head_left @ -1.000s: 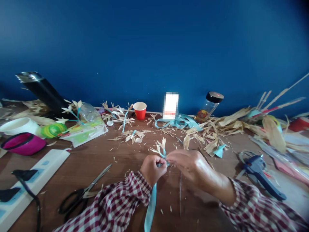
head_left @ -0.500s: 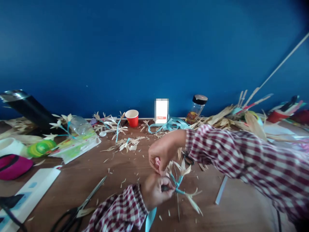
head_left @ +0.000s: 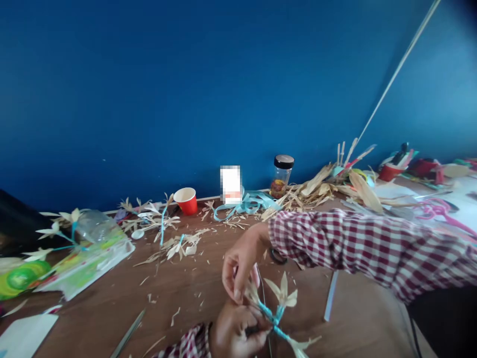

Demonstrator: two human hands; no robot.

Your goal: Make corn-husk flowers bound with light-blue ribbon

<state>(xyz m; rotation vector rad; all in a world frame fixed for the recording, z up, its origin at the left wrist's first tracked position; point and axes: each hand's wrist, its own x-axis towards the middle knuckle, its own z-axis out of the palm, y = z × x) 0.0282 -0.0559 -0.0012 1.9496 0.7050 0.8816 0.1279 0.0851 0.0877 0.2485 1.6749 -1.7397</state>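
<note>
My left hand (head_left: 234,332) is at the bottom edge, fingers closed round the stem of a dried-husk flower sprig (head_left: 281,311) bound with light blue ribbon. My right hand (head_left: 241,266) hangs just above it, arm coming in from the right in a checked sleeve, fingertips pinched on a husk petal at the top of the sprig. Pale petals stick out to the right and lower right of both hands.
Brown table (head_left: 186,298) strewn with husk scraps. Red paper cup (head_left: 186,200), glass jar with black lid (head_left: 281,175), loose blue ribbon (head_left: 246,204), finished husk flowers (head_left: 160,223), a plastic packet (head_left: 89,261) at left, scissor blade (head_left: 126,338), husk heap (head_left: 328,186) at right.
The view has swung left and down. My right hand rose from beside the left to above it, pinching the sprig from the top; the sprig now lies turned rightward in my left hand.
</note>
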